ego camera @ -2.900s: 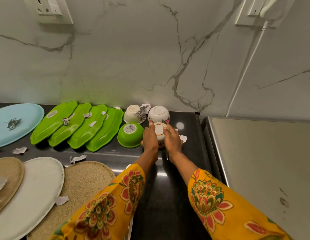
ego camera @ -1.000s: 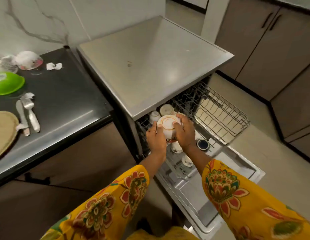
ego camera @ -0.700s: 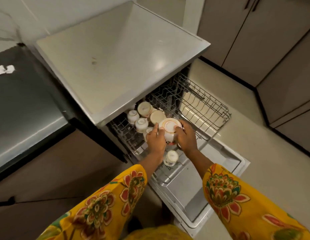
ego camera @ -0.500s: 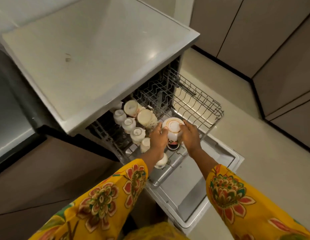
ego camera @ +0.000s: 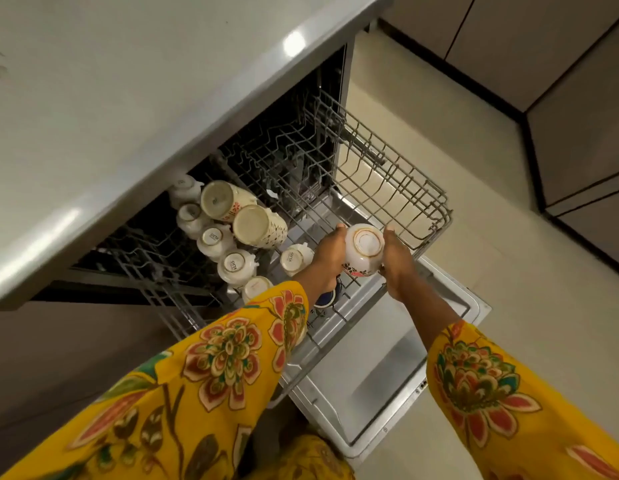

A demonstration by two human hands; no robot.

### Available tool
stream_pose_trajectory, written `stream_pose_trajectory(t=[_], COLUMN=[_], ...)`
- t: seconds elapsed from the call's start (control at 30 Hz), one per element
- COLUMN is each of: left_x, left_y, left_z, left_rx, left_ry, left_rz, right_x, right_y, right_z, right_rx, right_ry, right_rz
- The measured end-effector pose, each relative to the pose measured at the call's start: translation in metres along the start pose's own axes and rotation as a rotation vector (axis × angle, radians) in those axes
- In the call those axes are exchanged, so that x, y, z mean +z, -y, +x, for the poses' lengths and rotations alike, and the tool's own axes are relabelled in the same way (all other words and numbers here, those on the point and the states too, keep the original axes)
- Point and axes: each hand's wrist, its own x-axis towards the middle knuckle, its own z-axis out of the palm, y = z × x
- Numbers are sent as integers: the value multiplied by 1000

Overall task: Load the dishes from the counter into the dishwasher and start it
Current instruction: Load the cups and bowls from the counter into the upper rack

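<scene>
Upturned bowl (ego camera: 364, 250) between both hands (ego camera: 365, 261)

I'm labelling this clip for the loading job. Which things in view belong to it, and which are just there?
Part of the job:
- white bowl, upside down, held between left hand and right hand
- upper rack
- cups already racked
- dishwasher door, open

Just there:
- cabinets
- floor

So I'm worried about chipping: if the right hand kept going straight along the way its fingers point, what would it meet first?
Probably the far wire wall of the upper rack. The right hand, holding the upturned bowl with the left hand, points there; no dishes show between, though depth is unclear.
</scene>
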Motion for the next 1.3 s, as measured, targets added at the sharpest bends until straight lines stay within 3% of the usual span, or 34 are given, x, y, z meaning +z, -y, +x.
stream_pose_trajectory(t=[0.23,0.53,0.7,0.93,1.13,1.3], left_x=[11,12,11,1,-18,-49], left_y=[6,59,9,3,7,15], left_z=[22,88,23,6,-13,-36], left_rx=[-68,-91,-106,-105,-48,-22], left_ry=[-7,-55,0,70,13,-45], left_rz=[-3,-33,-57,-154,-285,-354], right_x=[0,10,7,7,8,25], right_y=[2,-5,-5,-1,4,10], right_z=[33,47,45,33,9,-25], right_rx=[109,127,137,94,-30,-89], right_ry=[23,4,-14,-51,-143,-111], right_rz=[17,3,51,5,-91,-137])
